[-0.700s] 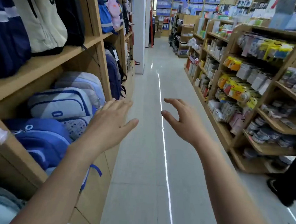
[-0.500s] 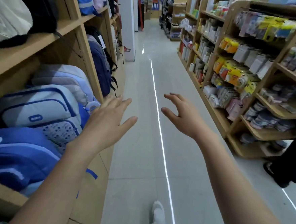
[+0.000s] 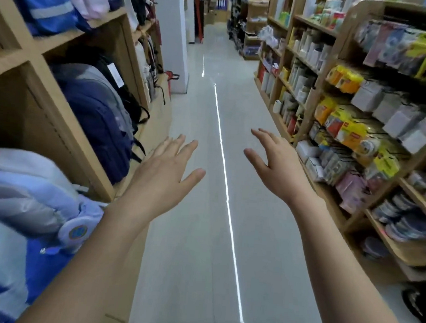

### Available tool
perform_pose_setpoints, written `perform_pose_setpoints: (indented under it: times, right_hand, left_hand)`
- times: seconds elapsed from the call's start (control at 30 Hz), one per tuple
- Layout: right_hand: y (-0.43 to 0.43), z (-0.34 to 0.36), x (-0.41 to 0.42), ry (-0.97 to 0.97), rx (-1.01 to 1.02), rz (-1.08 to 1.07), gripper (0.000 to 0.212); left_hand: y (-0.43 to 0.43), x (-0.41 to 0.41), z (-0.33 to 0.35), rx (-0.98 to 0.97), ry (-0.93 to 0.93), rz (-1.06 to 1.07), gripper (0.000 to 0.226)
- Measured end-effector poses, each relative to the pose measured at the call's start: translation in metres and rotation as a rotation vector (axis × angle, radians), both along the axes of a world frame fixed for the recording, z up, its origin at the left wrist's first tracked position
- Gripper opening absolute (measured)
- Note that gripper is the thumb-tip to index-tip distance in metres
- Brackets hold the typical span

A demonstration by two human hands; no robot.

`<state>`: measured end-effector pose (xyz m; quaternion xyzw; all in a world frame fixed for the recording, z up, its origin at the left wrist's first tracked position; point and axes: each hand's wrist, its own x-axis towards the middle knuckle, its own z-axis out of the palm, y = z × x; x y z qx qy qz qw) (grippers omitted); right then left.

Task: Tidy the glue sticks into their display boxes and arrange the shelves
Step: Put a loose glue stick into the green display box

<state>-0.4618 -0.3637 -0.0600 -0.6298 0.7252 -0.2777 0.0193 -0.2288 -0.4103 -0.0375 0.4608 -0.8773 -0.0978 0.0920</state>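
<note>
Judging by how things lie, the tidying has not begun: both hands are out in front over the aisle floor [image 3: 200, 248] and neither has hold of anything. The left hand [image 3: 165, 180] is spread flat, palm down, fingers straight and close together, near the front edge of the backpack shelves [image 3: 59, 115] but not touching them. The right hand [image 3: 274, 165] is loosely open, fingers slightly bent and splayed, angled toward the stationery shelves [image 3: 354, 216] and well apart from them. No glue sticks or display boxes can be picked out. They may sit among the small packets on the right, but that side is too blurred to say. So everything is left: finding the sticks, boxing them, straightening the rows. Counted: two hands, both empty, two runs of wooden shelving flanking one aisle, and two backpacks plain in the near cubbies, a navy backpack [image 3: 96, 118] and a pale blue backpack [image 3: 22, 198], with more above.
</note>
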Motion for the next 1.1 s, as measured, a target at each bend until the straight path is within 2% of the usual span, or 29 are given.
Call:
perform_pose_setpoints:
  times: [0.3,0.6,0.83,1.1]
  right_hand:
    - [-0.212,0.014,-0.090,-0.021,-0.068,-0.017,0.052]
    - [-0.454,-0.001,-0.188,-0.023,-0.012,-0.113,0.051]
    - [-0.615,0.023,-0.294,-0.005,-0.062,-0.194,0.050]
    - [-0.791,-0.004,-0.439,-0.004,-0.024,-0.214,0.050]
  left_hand:
    - [-0.197,-0.090,-0.002,-0.014,0.032,-0.022,0.067]
    - [-0.459,-0.189,-0.007,-0.024,-0.001,-0.084,0.065]
    - [-0.635,-0.299,0.016,-0.035,0.020,-0.164,0.064]
    - [-0.815,-0.457,-0.006,-0.005,0.023,-0.181,0.063]
